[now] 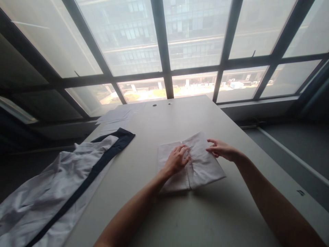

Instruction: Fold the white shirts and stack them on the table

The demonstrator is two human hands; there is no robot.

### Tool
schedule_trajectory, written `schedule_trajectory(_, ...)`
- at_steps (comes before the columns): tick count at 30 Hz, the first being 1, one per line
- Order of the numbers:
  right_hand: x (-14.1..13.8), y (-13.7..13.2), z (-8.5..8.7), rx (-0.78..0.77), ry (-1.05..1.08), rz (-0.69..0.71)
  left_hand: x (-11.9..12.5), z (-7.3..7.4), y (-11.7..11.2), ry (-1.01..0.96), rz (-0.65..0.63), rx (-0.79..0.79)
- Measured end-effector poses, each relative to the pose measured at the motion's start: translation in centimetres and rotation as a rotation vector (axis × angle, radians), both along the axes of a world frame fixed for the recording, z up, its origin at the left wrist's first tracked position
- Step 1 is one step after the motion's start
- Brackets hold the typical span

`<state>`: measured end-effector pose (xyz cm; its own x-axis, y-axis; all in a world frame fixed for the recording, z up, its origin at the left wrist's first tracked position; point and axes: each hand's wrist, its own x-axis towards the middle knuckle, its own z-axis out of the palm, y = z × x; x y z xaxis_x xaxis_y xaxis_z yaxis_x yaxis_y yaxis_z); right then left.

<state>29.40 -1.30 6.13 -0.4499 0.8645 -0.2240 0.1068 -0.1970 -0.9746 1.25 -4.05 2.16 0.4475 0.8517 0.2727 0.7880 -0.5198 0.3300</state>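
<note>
The folded cloth (203, 164) lies on the worktop (167, 116) under the fingers (183, 151); a garment (64, 178) sprawls well left (overhanging the edge), papers (115, 116) beyond it.

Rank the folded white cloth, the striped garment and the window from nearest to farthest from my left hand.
1. Folded white cloth: under the left hand.
2. Striped garment: left, over the table edge.
3. Window: beyond the table's far end.

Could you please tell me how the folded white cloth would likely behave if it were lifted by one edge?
The folded white cloth would probably flop and unfold: its layers lie soft and creased under the left hand. It looks thin, so likely light. Pushed on the smooth table, it may slide or bunch.
</note>
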Motion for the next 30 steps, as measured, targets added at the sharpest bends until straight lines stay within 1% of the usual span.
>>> schedule_trajectory(6, -1.4, -0.7, 0.9, 0.046, 0.043, -0.008, -0.2, -0.4, 0.9, 0.094, 0.019, -0.016)
schedule_trajectory(10, -2.4, -1.1, 1.3, 0.066, 0.015, -0.058, -0.1, -0.6, 1.4, 0.161, 0.041, -0.059)
schedule_trajectory(16, -3.2, -1.4, 1.7, 0.080, -0.011, -0.083, -0.1, -1.0, 1.6, 0.181, 0.046, -0.081)
schedule_trajectory(20, -3.8, -1.7, 1.9, 0.068, -0.014, -0.132, -0.2, -1.2, 1.8, 0.145, 0.054, -0.117)
schedule_trajectory(24, -5.2, -2.2, 1.9, 0.076, 0.017, -0.185, -0.3, -1.5, 2.1, 0.066, 0.058, -0.167)
schedule_trajectory(27, -6.6, -2.6, 2.0, 0.092, 0.048, -0.205, -0.4, -1.9, 2.5, -0.037, 0.056, -0.162)
schedule_trajectory(30, -7.8, -2.9, 2.3, 0.088, 0.038, -0.250, -0.5, -2.2, 2.9, -0.126, 0.091, -0.128)
